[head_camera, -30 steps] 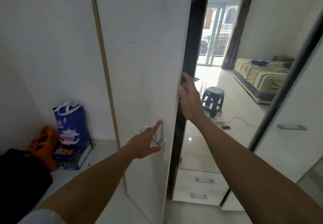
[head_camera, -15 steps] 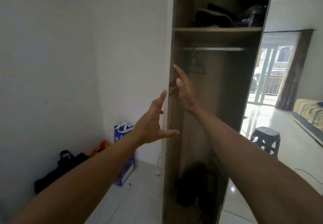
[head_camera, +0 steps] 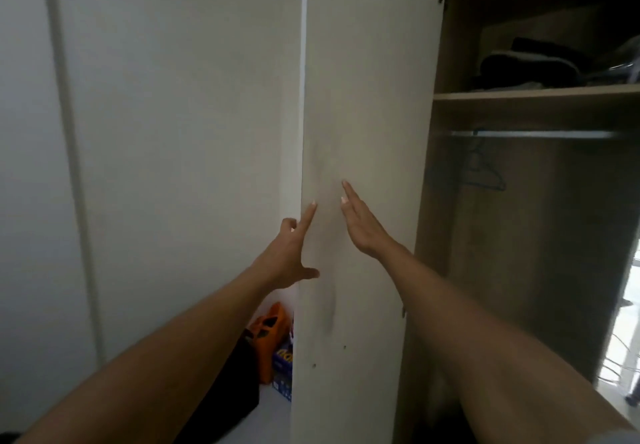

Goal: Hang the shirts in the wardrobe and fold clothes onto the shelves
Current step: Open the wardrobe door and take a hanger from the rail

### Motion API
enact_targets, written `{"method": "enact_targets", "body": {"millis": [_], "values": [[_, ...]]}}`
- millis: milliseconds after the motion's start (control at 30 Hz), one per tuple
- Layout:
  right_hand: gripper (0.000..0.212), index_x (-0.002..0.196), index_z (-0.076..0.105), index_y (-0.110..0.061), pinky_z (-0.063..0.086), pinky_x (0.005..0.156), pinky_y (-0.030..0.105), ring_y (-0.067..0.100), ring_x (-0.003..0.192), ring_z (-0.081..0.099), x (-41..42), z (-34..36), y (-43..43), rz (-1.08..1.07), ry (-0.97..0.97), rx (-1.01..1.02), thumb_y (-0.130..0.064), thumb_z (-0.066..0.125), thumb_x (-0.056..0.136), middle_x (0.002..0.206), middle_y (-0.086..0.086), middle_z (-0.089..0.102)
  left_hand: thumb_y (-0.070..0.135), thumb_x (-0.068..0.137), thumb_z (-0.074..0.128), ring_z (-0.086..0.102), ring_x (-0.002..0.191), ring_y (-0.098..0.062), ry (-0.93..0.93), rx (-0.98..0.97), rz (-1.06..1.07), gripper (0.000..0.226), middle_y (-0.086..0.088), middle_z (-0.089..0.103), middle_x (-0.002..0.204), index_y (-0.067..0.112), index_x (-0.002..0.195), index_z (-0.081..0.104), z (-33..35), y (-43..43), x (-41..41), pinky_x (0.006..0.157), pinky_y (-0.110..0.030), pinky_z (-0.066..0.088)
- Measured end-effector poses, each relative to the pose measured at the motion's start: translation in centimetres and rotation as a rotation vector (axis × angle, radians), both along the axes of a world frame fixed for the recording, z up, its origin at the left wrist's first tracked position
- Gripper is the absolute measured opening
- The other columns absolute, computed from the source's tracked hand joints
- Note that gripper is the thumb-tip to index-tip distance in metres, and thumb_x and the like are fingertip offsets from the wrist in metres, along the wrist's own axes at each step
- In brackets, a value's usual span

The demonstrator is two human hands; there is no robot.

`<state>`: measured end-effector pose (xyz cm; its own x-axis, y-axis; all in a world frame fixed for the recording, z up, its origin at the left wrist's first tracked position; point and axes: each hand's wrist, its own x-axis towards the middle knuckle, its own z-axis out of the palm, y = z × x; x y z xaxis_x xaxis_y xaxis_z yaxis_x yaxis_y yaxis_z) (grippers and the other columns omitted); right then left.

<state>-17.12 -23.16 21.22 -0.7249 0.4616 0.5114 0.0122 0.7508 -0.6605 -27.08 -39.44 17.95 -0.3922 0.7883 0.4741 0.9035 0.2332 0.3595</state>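
The wardrobe stands open, its pale door (head_camera: 363, 97) swung out wide in front of me. My left hand (head_camera: 289, 253) is at the door's free edge with straight fingers. Flat against the door's inner face lies my right hand (head_camera: 363, 225), fingers straight. Inside the wardrobe, a metal hanging rail (head_camera: 540, 134) carries one dark empty hanger (head_camera: 485, 173). Above the rail, a wooden shelf (head_camera: 533, 95) holds dark folded clothes (head_camera: 530, 64). No shirt is in either hand.
A white wall (head_camera: 156, 131) fills the left. On the floor behind the door lie a black bag (head_camera: 228, 384), an orange item (head_camera: 272, 332) and a blue box (head_camera: 282, 371). Bright floor shows at the far right (head_camera: 623, 350).
The door has swung further open, from nearly edge-on to showing its inner face. Both hands moved left with it, and my view turned left and upward.
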Motion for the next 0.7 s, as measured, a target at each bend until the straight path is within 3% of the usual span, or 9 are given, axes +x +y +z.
{"method": "enact_targets", "body": {"millis": [133, 233, 333, 400, 500, 600, 700], "values": [[0.056, 0.157, 0.004, -0.041, 0.020, 0.115, 0.031, 0.023, 0.145, 0.030, -1.3, -0.9, 3.4, -0.021, -0.095, 0.019, -0.047, 0.025, 0.106, 0.163, 0.000, 0.011, 0.028, 0.070, 0.089, 0.051, 0.097, -0.017, 0.051, 0.012, 0.149, 0.139, -0.008, 0.032, 0.130, 0.043, 0.150, -0.024, 0.2, 1.9, -0.9, 0.092, -0.031, 0.050], [0.061, 0.158, 0.007, -0.038, 0.030, 0.112, 0.031, 0.028, 0.130, 0.047, -1.9, -1.4, 6.5, -0.047, -0.118, 0.069, -0.048, 0.034, 0.104, 0.156, 0.007, 0.016, 0.025, 0.065, 0.092, 0.055, 0.089, -0.021, 0.096, 0.048, 0.258, 0.145, -0.008, 0.033, 0.122, 0.047, 0.147, -0.026, -0.3, 3.4, -1.4, 0.083, -0.036, 0.055], [0.071, 0.155, 0.005, -0.045, 0.040, 0.109, 0.041, 0.031, 0.125, 0.048, -2.5, -2.2, 9.1, -0.039, -0.146, 0.203, -0.051, 0.047, 0.098, 0.149, 0.006, 0.018, 0.031, 0.059, 0.094, 0.058, 0.100, -0.034, 0.228, 0.070, 0.437, 0.148, -0.015, 0.025, 0.138, 0.046, 0.150, -0.022, -0.8, 4.5, -1.1, 0.083, -0.048, 0.055], [0.081, 0.154, 0.003, -0.049, 0.042, 0.106, 0.044, 0.030, 0.131, 0.038, -2.7, -2.6, 10.0, -0.041, -0.140, 0.257, -0.047, 0.057, 0.094, 0.149, 0.004, 0.016, 0.048, 0.053, 0.093, 0.041, 0.125, -0.040, 0.401, 0.033, 0.611, 0.146, -0.016, 0.006, 0.156, 0.035, 0.156, -0.009, -0.8, 4.9, -1.1, 0.095, -0.055, 0.045], [0.098, 0.152, 0.002, -0.052, 0.046, 0.100, 0.043, 0.028, 0.130, 0.032, -3.0, -2.9, 10.5, -0.082, -0.115, 0.315, -0.035, 0.072, 0.087, 0.147, 0.003, 0.014, 0.065, 0.045, 0.087, 0.003, 0.149, -0.043, 0.617, -0.050, 0.720, 0.149, -0.013, -0.014, 0.164, 0.017, 0.159, 0.003, -0.5, 5.2, -1.0, 0.112, -0.066, 0.016], [0.104, 0.153, 0.003, -0.051, 0.045, 0.094, 0.041, 0.028, 0.125, 0.034, -3.5, -3.2, 10.8, -0.132, -0.082, 0.364, -0.024, 0.077, 0.083, 0.145, 0.004, 0.016, 0.070, 0.052, 0.081, -0.020, 0.148, -0.040, 0.724, -0.194, 0.810, 0.149, -0.015, -0.017, 0.163, 0.005, 0.157, -0.004, -0.2, 6.1, -0.8, 0.115, -0.068, -0.001], [0.104, 0.153, 0.004, -0.051, 0.045, 0.093, 0.040, 0.028, 0.125, 0.033, -3.5, -3.2, 11.2, -0.105, -0.072, 0.376, -0.021, 0.076, 0.084, 0.146, 0.005, 0.016, 0.070, 0.060, 0.076, -0.020, 0.148, -0.040, 0.740, -0.271, 0.883, 0.145, -0.018, -0.013, 0.162, 0.006, 0.155, -0.012, 0.1, 7.0, 0.0, 0.114, -0.068, -0.005]]}}
